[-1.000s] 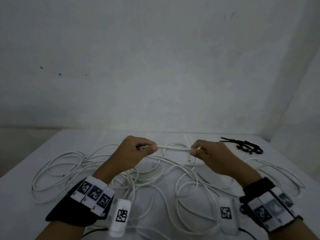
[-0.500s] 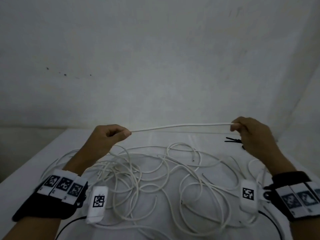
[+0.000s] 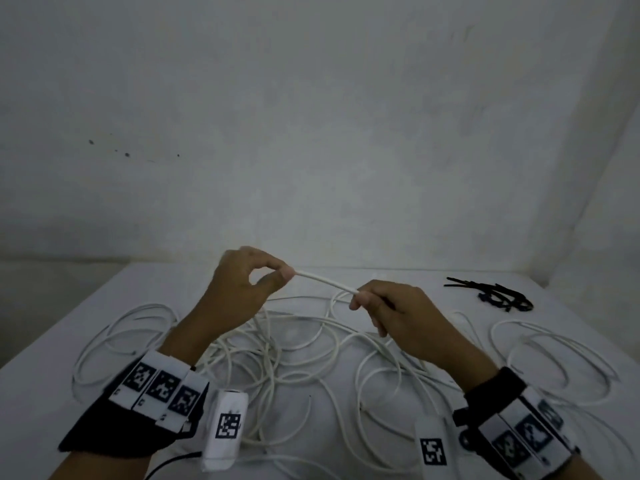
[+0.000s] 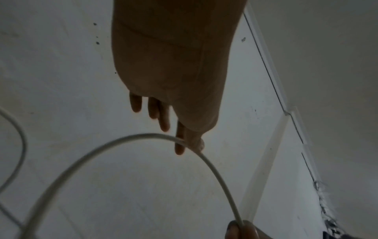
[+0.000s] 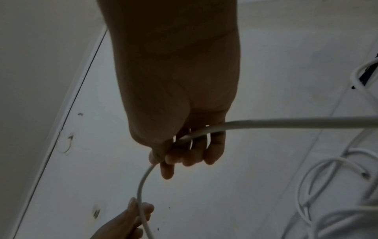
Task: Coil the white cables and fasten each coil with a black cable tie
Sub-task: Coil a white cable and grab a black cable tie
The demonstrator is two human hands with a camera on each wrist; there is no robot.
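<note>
Cable ties (image 3: 491, 294) right of cables (image 3: 277, 355)

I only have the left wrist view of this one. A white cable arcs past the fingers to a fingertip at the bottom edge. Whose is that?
Observer: The right hand; it pinches the same white cable that the left hand holds, above the table.
Operator: Any coil formed?
Observer: None; loose cables sprawl tangled under both hands.
Operator: Where are the ties?
Observer: The black cable ties lie in a small pile at the far right, untouched.
</note>
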